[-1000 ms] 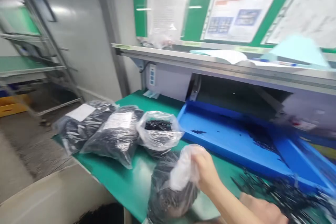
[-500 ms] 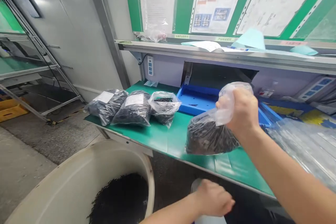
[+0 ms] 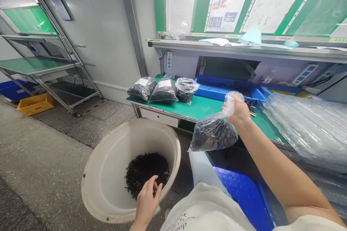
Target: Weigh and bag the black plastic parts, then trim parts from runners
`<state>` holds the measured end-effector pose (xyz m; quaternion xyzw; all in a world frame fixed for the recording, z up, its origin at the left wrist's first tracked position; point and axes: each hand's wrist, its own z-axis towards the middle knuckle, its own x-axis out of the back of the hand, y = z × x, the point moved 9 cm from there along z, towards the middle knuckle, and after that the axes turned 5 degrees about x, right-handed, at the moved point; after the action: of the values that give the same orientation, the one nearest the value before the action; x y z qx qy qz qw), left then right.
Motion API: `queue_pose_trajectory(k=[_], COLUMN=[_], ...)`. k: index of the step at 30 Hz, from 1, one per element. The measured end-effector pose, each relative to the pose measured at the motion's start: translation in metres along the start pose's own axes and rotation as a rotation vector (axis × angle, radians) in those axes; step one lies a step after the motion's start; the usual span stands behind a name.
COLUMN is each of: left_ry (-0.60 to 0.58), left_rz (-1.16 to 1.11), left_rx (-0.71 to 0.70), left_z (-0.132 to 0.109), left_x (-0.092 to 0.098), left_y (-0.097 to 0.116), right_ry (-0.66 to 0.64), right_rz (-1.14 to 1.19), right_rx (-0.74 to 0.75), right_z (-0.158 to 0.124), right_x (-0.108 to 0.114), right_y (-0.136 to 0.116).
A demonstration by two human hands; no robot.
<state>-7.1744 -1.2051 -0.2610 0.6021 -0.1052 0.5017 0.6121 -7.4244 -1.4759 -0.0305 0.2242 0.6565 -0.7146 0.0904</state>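
Big picture first: a green-topped workbench [image 3: 195, 110] runs along the wall, with three bagged bundles of black parts [image 3: 164, 90] sitting together at its left end. Clear plastic sheeting [image 3: 303, 126] piles up at the right. Down on the floor, a wide white plastic tub [image 3: 104, 158] holds a heap of thin black parts [image 3: 146, 173]. The right hand [image 3: 237, 110] is clamped around the twisted neck of a clear plastic bag [image 3: 214, 133], which hangs full of black parts just beyond the tub's rim. And the left hand [image 3: 146, 202] is inside the tub, its fingers apart and curled at the heap's edge.
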Motion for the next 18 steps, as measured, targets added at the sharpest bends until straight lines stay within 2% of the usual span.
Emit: queue_pose_trajectory(k=[2,4,7,9,11,14,16,18], left_ry=[-0.047,-0.086,-0.133,-0.192,-0.282,-0.413,-0.436,-0.401], left_rz=[-0.052,-0.128,-0.239,-0.284,-0.323,-0.369,-0.378,-0.393], left_rx=[0.087,0.137,0.127,0.072,-0.018,-0.182,-0.246,-0.282], left_z=[-0.005,0.0,0.021,0.039,0.056,0.074,0.086,0.099], left_x=[-0.004,-0.005,0.002,0.006,0.004,-0.011,-0.025,-0.036], left_y=[-0.013,-0.016,0.0,0.025,0.061,0.119,0.142,0.15], right_ry=[-0.006,-0.017,-0.059,-0.112,-0.16,-0.242,-0.365,-0.538], right_rz=[-0.016,-0.024,-0.024,-0.048,-0.085,-0.16,-0.254,-0.367], right_rx=[-0.017,-0.03,-0.015,0.009,0.03,0.048,0.071,0.16], right_z=[-0.018,-0.035,-0.054,-0.065,-0.073,-0.085,-0.095,-0.109], right_x=[0.0,0.0,-0.004,-0.01,-0.015,-0.025,-0.039,-0.061], right_y=[0.001,-0.001,-0.002,0.002,0.011,0.033,0.052,0.071])
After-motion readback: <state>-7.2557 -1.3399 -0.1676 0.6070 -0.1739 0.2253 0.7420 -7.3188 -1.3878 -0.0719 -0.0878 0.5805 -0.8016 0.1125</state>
